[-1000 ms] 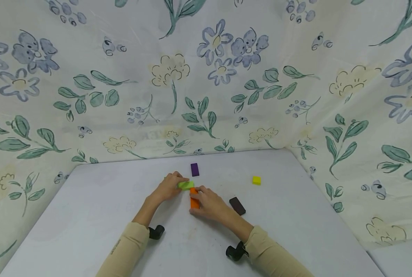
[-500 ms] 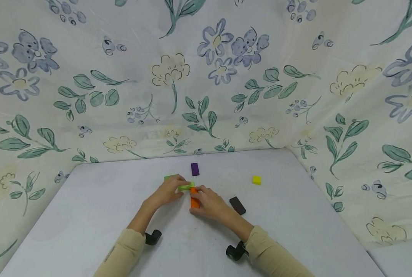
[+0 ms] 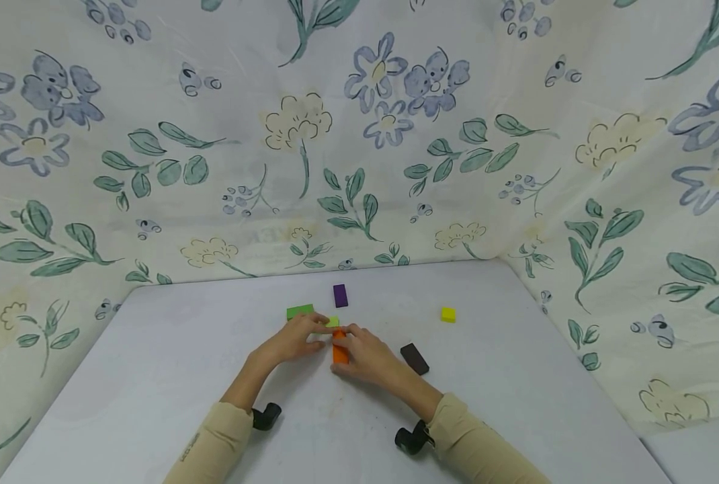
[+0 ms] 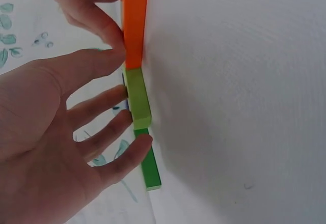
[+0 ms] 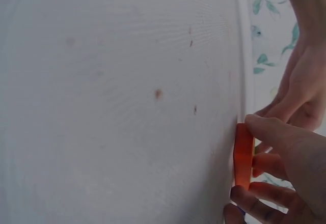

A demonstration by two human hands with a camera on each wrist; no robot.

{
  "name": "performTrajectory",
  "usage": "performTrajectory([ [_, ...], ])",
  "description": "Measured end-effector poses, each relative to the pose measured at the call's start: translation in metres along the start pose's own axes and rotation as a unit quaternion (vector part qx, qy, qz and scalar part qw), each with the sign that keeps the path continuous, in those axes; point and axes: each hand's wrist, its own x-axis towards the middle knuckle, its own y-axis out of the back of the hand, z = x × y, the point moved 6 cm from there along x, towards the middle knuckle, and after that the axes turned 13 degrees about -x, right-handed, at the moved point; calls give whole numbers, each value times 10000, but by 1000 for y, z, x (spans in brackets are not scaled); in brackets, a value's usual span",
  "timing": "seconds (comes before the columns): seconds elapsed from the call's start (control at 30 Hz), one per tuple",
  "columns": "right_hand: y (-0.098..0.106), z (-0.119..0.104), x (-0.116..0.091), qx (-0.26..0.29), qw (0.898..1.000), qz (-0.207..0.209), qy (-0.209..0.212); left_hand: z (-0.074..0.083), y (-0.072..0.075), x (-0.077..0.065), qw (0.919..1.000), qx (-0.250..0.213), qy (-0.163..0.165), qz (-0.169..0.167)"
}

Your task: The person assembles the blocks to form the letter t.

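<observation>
My right hand (image 3: pixel 365 355) grips an orange block (image 3: pixel 340 351) lengthwise on the white table, thumb at its near end and fingertips at its far end. A light green block (image 4: pixel 138 98) meets that far end. Past it, a darker green block (image 4: pixel 150 160) continues the line in the left wrist view. My left hand (image 3: pixel 293 339) lies over the light green block, its index finger stretched to the corner where orange and light green meet. Its other fingers spread along the green blocks, slightly bent, and cover part of them.
A purple block (image 3: pixel 340 296) lies beyond the hands. To the right are a yellow block (image 3: pixel 448 314) and a dark brown block (image 3: pixel 414 359). A flower-patterned curtain (image 3: pixel 299 168) rises at the table's (image 3: pixel 154 376) back edge. Dark wrist cameras sit under both wrists.
My left hand has slid back from the light green block, uncovering the darker green block, and its index finger has moved to the orange block's corner. My right hand has stayed in place.
</observation>
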Motion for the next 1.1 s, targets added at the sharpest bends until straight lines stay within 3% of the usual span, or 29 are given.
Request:
performTrajectory([
  [0.6, 7, 0, 0, -135, 9994, -91, 291, 0, 3, -1, 9951, -398, 780, -467],
  [0.83, 8, 3, 2, 162, 9993, -311, -103, 2, 1, -2, 9957, -391, 677, -488],
  [0.97, 9, 3, 2, 209, 9989, -400, -98, 3, 0, -2, 9966, -266, 637, -442],
  [1.1, 11, 3, 1, 402, 9981, -451, 79, 4, 0, -3, 9959, -162, 812, -368],
])
